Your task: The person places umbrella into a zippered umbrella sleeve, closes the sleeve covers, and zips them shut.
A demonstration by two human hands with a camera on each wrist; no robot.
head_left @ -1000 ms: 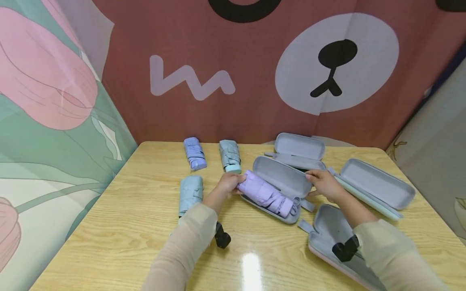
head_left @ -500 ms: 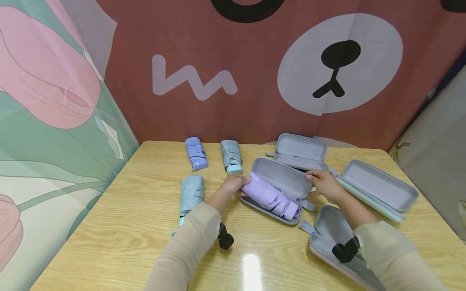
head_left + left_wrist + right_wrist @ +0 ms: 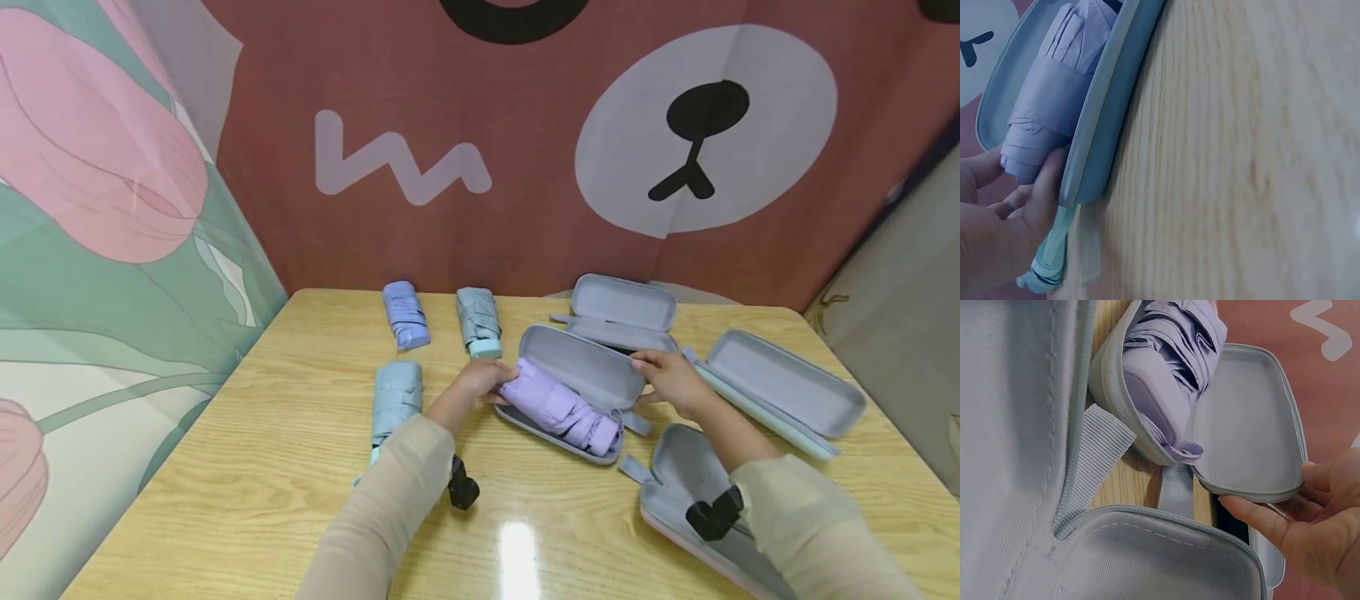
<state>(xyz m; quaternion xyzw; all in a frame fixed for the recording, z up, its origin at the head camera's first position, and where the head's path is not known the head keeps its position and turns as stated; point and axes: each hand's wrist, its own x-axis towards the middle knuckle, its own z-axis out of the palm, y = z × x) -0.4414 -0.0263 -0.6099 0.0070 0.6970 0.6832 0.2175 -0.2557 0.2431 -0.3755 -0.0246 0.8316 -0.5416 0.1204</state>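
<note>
Two hands work at one open grey case (image 3: pixel 581 367) on the table (image 3: pixel 262 467). Inside it lies a folded lilac umbrella (image 3: pixel 558 407), pleated and wrapped with a band, its loop strap at the end nearer the person. The left hand (image 3: pixel 480 382) grips the umbrella's far end with curled fingers. The right hand (image 3: pixel 671 379) holds the edge of the case's raised lid, fingers and thumb pinching the rim. Three more folded umbrellas lie left of the case.

Left hand (image 3: pixel 480 382) at frame centre, fingers curled in a grip. Right hand (image 3: pixel 670 379) right of centre, fingers pinching. Both sleeved forearms extend from the lower edge.
</note>
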